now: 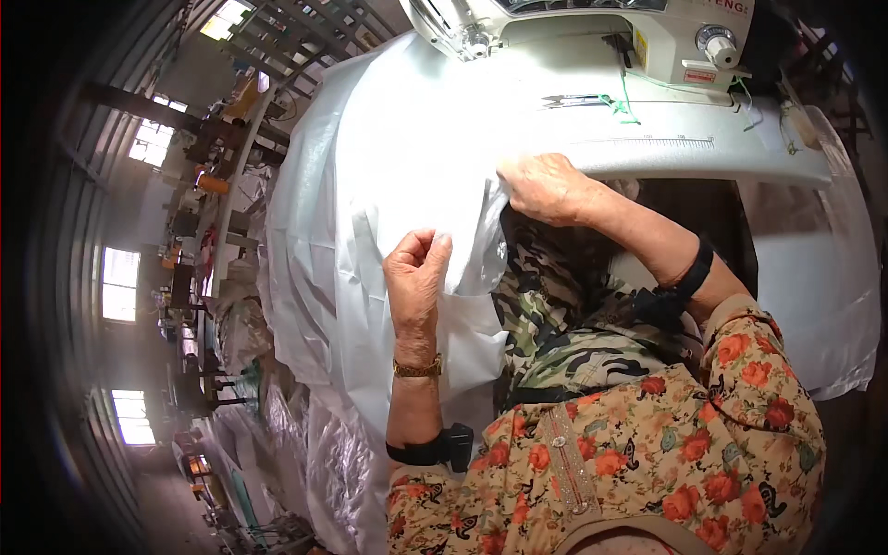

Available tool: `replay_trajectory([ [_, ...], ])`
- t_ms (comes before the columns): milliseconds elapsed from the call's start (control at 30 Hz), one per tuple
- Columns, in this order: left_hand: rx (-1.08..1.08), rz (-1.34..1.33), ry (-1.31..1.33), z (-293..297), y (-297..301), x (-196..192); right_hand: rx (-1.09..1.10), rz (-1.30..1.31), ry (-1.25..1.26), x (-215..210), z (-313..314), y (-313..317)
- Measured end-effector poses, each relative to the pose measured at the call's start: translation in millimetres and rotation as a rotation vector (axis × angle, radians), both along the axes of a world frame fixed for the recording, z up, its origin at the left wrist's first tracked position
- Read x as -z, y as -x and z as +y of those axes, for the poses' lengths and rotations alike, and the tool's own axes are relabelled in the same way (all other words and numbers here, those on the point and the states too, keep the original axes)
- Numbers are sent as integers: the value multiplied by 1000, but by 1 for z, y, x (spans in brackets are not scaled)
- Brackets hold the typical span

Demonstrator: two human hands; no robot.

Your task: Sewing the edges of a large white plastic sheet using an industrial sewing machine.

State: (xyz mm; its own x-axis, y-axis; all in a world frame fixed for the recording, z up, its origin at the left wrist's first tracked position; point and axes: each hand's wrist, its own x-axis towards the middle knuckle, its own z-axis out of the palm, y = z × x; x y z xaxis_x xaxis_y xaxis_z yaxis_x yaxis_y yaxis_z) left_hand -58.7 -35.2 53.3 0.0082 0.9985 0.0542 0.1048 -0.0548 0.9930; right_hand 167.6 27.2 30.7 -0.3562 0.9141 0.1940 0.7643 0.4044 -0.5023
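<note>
One large white sheet (pixel 365 208), thin and creased. Spreads over the pale worktable (pixel 772 157), past both hands and well out to the left; hangs over the near side, beside the lap. Gathers into a folded strip between the two hands.

One left hand (pixel 416 268). Closed, thumb set against curled fingers, pinching the sheet; placed nearer the body, with sheet on either side. Gold-coloured watch (pixel 417 369) at the wrist, black strap (pixel 430 450) higher on the forearm.

One right hand (pixel 550 190). Closed, fingertips gripping the gathered right edge of the sheet; placed farther from the body, near the left hand.

One white sewing machine (pixel 666 46). Stands beyond both hands.

One slim metal tool (pixel 566 99). Lies right of the sheet, beside green thread (pixel 629 106).

One pair of camouflage trousers (pixel 578 365). Shows below the right forearm.

One floral top (pixel 647 444).
</note>
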Motion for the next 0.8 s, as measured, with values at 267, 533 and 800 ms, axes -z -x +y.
replay_trajectory([
  [267,158,-19,126,2,6,7,-414,328,397,-30,-48,-9],
  [533,242,47,182,-4,-16,14,210,1025,255,19,-82,6],
  [800,253,430,-30,1,-27,11,246,1003,347,49,-96,25],
])
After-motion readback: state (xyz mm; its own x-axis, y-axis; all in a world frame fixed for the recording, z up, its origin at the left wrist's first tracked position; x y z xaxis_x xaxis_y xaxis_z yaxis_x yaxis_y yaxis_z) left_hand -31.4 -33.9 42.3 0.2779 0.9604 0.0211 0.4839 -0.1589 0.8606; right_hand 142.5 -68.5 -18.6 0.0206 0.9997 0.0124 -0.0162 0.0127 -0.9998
